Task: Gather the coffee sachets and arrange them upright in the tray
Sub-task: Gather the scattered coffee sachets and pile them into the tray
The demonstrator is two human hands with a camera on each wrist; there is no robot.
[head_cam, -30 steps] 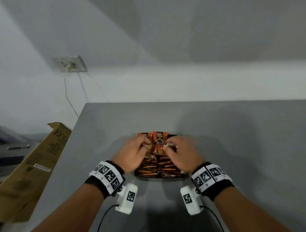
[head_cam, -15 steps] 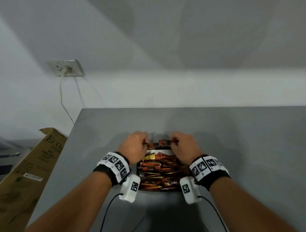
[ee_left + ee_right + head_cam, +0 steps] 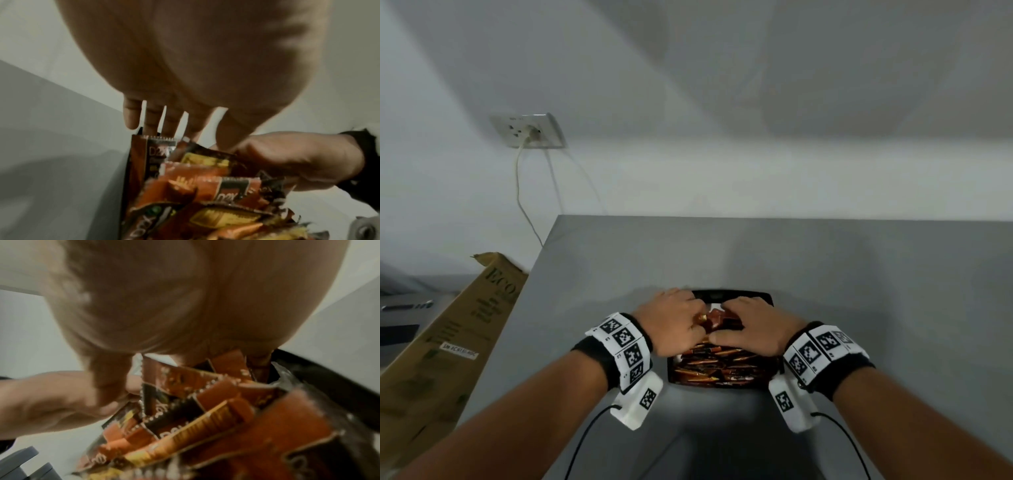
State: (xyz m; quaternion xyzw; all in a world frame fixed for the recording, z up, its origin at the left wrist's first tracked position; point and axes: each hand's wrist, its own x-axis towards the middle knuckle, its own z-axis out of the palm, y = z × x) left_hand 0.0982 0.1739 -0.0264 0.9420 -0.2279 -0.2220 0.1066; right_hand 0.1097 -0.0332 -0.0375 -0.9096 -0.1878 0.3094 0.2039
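Note:
A black tray (image 3: 732, 294) sits on the grey table (image 3: 876, 308), packed with several orange and brown coffee sachets (image 3: 709, 368) standing on edge. Both hands are over the tray's middle. My left hand (image 3: 697, 317) has its fingers (image 3: 152, 120) down behind a bunch of sachets (image 3: 205, 175) and its thumb in front. My right hand (image 3: 729, 320) holds the same bunch (image 3: 205, 386) from the other side, its fingers pushed down near the tray wall (image 3: 329, 378). The fingertips are hidden among the packets.
A long cardboard box (image 3: 448, 342) leans beside the table's left edge. On the wall behind is a socket (image 3: 530, 132) with a plugged cable hanging down. Bare grey tabletop lies right of and beyond the tray.
The sachets held up at the tray's far end have gone down into the tray. Both hands have drawn back toward me over the middle, and the far end now shows bare.

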